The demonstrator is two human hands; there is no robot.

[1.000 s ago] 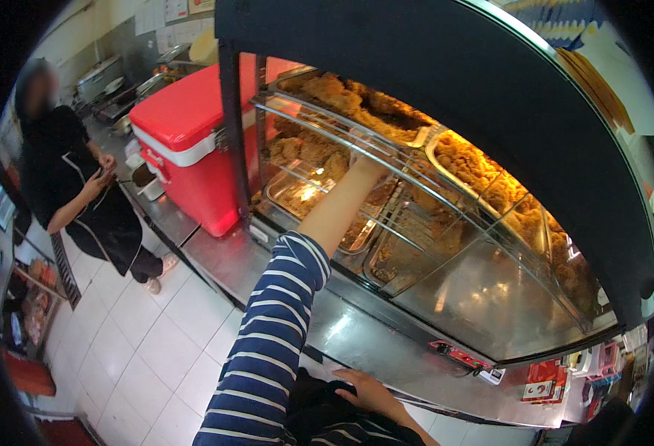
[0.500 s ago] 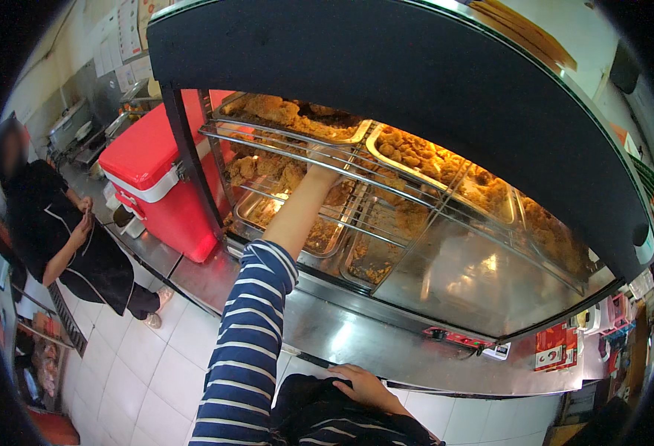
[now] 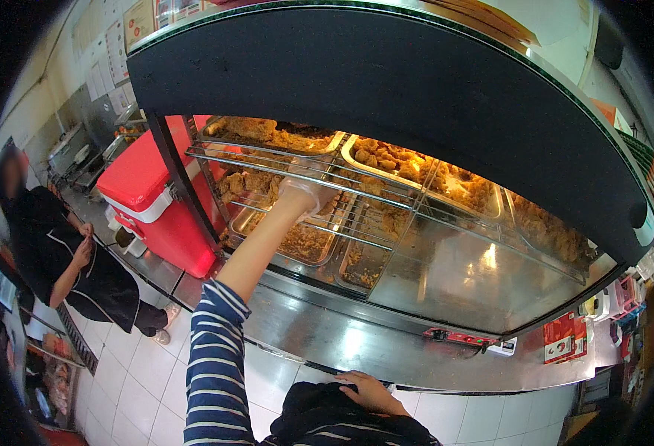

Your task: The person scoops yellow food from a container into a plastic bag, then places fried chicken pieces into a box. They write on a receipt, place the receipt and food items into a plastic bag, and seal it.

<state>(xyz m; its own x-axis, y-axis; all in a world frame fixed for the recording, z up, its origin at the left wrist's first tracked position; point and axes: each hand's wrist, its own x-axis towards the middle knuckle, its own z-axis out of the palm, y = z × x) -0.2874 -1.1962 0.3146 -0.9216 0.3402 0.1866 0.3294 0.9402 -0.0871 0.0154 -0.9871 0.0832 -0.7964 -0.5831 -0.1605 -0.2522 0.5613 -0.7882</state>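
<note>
My left hand [image 3: 306, 186] wears a clear plastic glove and reaches into a food warming cabinet [image 3: 371, 74] at the wire rack [image 3: 297, 175]. The rack bars and the pieces around it hide my fingers, so whether they grip anything does not show. Fried chicken [image 3: 245, 184] lies close to that hand. Beneath the forearm, a metal tray [image 3: 313, 256] holds crumbs and bits of fried food. My bare right hand [image 3: 374, 392] lies on the black apron [image 3: 316, 405] at my front, its fingers laid over the cloth.
A red cool box [image 3: 156, 193] stands left of the cabinet on the steel counter [image 3: 342, 331]. Upper trays hold small fried pieces [image 3: 390, 158]. The cabinet's lower right has a glass panel [image 3: 461, 275]. A person in black [image 3: 67, 253] stands at the left, hands together.
My left hand has come back slightly toward me and lower at the rack, and more of its glove shows. My right hand stays on the apron. The whole view has shifted a little.
</note>
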